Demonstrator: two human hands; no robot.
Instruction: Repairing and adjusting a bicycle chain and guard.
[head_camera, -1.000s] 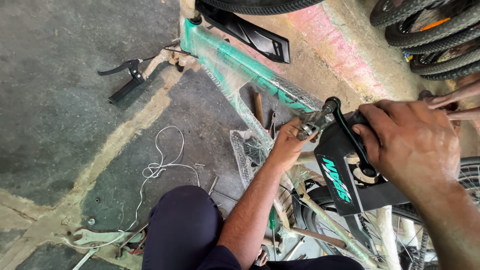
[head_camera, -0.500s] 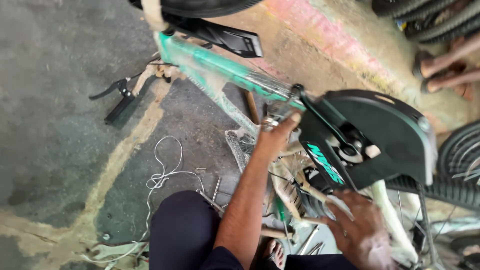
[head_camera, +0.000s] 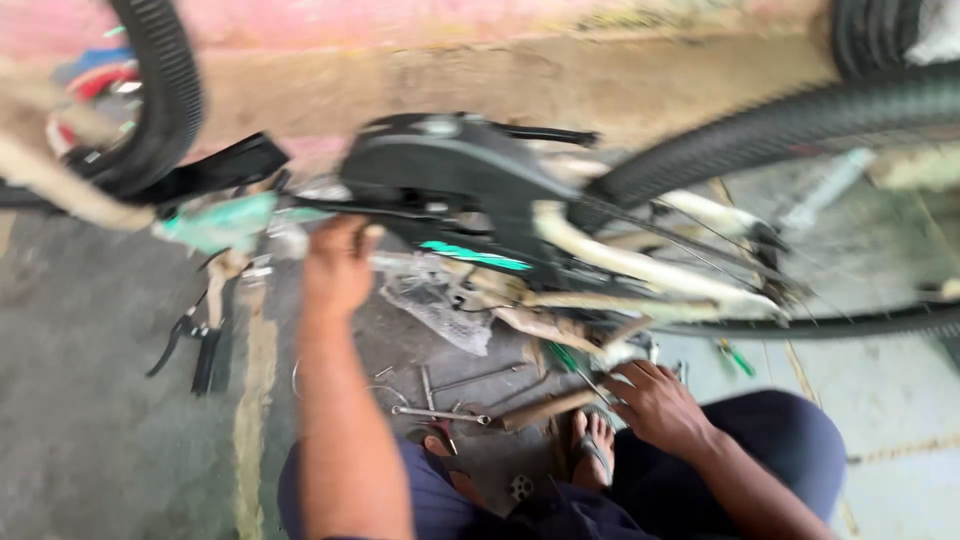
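Note:
A bicycle lies in front of me, blurred by motion, with a black chain guard (head_camera: 450, 165), a green frame tube (head_camera: 215, 222), white stays (head_camera: 640, 265) and a rear tyre (head_camera: 800, 130). My left hand (head_camera: 335, 265) is stretched forward and closed on the frame just left of the chain guard. My right hand (head_camera: 655, 405) is low by my knee, fingers apart, its fingertips touching the end of a wooden tool handle (head_camera: 545, 408) on the floor. It holds nothing.
Loose metal tools (head_camera: 440, 413) and crumpled plastic wrap (head_camera: 430, 300) lie on the concrete under the bicycle. A black brake lever (head_camera: 190, 345) lies at the left, another tyre (head_camera: 160, 90) stands top left, and a green-handled tool (head_camera: 735, 358) lies right. My sandalled foot (head_camera: 590, 440) is beside the tools.
The view has swung right. My right hand came off the chain guard and dropped to the floor tools. My left hand stayed on the frame.

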